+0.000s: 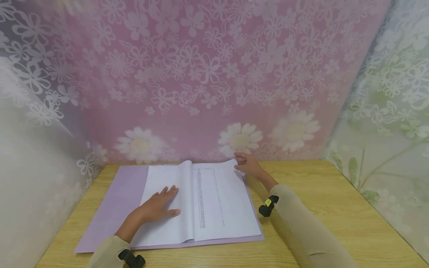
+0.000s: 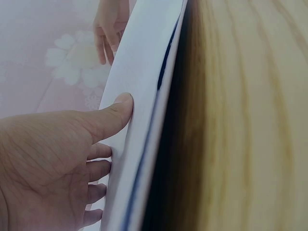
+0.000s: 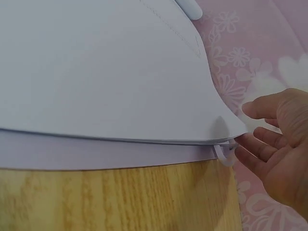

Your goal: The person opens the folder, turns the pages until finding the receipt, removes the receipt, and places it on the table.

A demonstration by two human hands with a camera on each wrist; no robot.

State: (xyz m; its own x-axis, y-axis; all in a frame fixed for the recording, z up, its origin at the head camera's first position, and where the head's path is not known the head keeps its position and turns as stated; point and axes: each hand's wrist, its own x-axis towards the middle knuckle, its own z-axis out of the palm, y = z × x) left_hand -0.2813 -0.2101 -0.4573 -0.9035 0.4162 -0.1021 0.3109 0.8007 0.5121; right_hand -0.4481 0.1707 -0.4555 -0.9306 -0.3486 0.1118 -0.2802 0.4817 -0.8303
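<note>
An open booklet of white printed pages [image 1: 222, 208] lies in a pale purple folder [image 1: 124, 193] on a wooden table. My left hand [image 1: 157, 206] rests with fingers spread on the left-hand page [image 1: 147, 234]; the left wrist view shows its thumb [image 2: 124, 103] lying on the paper. At the far right corner of the right-hand page is my right hand [image 1: 249, 167]. In the right wrist view, its fingers [image 3: 262, 144] touch the raised page corner [image 3: 236, 130] from below, while the thumb [image 3: 262, 107] stands apart above the sheet. Near those fingers hangs a pale loop [image 3: 224, 156].
The wooden table [image 1: 321, 208] extends to the right of the folder. Behind it rises a pink floral backdrop [image 1: 201, 123], with a pale patterned panel [image 1: 395, 130] at the right and another at the left. Turned pages bulge along the booklet's fold [image 1: 186, 197].
</note>
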